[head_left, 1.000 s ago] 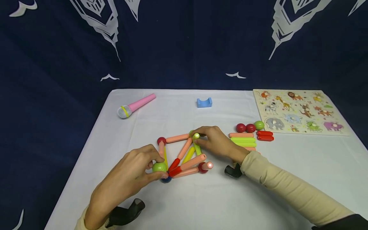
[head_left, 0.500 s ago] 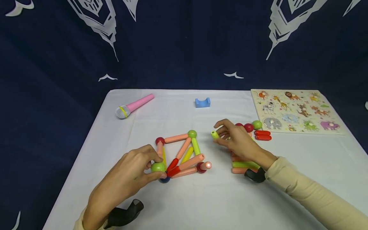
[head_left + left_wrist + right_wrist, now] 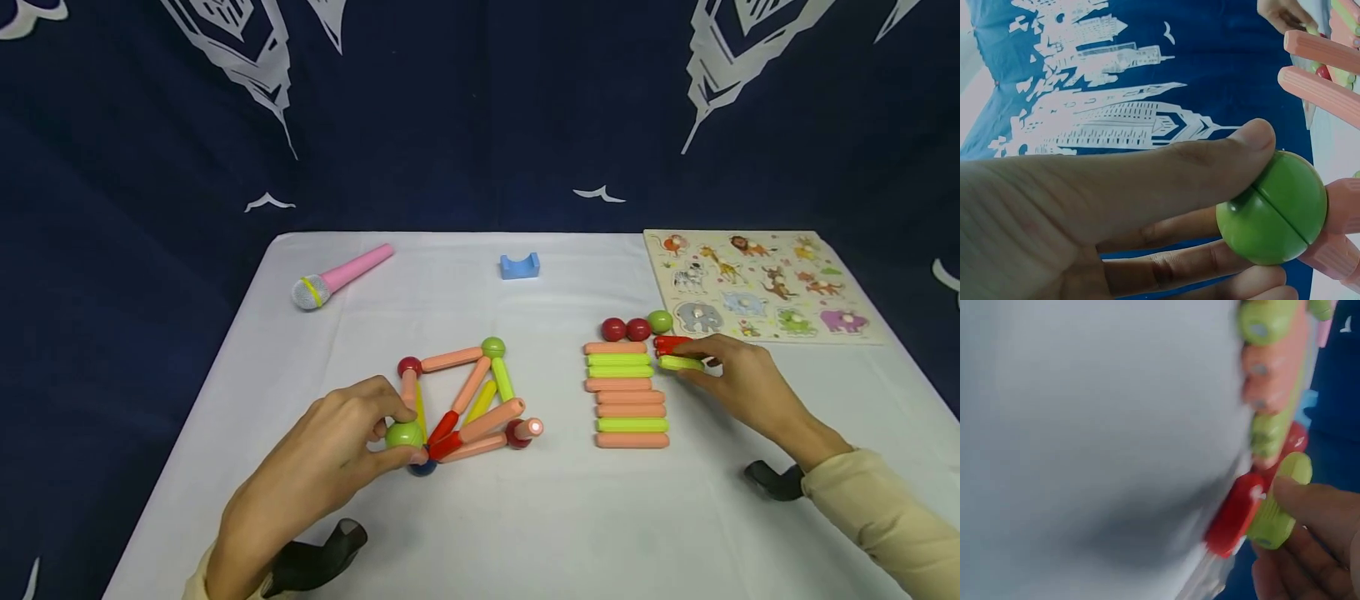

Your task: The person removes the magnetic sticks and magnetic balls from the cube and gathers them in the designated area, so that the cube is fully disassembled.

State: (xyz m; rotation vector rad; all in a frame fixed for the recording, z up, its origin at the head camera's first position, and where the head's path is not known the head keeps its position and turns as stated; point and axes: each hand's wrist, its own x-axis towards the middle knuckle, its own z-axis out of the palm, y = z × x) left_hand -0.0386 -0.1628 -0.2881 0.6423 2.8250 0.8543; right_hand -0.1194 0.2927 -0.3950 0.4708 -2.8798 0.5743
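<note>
In the head view, my left hand (image 3: 322, 467) pinches a green ball (image 3: 1275, 209) between thumb and fingers. The ball is at the near-left corner of a frame of rods and balls, with salmon rods (image 3: 491, 421), yellow and red rods, a dark blue ball (image 3: 422, 469) and a far green ball (image 3: 492, 347). On the right, my right hand (image 3: 742, 387) pinches a short lime-green rod (image 3: 1280, 503). It is held right beside two short red rods (image 3: 1235, 515), partly behind my fingers in the head view.
Salmon and lime rods (image 3: 630, 397) lie in a stacked column right of the frame. Two dark red balls (image 3: 613, 329) and a green ball (image 3: 660, 322) sit above it. Further back are an animal puzzle board (image 3: 757, 287), a blue cradle-shaped block (image 3: 520, 267) and a pink toy microphone (image 3: 345, 276).
My right hand has drawn the lime-green rod away from the frame's far green ball and carried it right, to the red rods. My left hand keeps its pinch on the near green ball.
</note>
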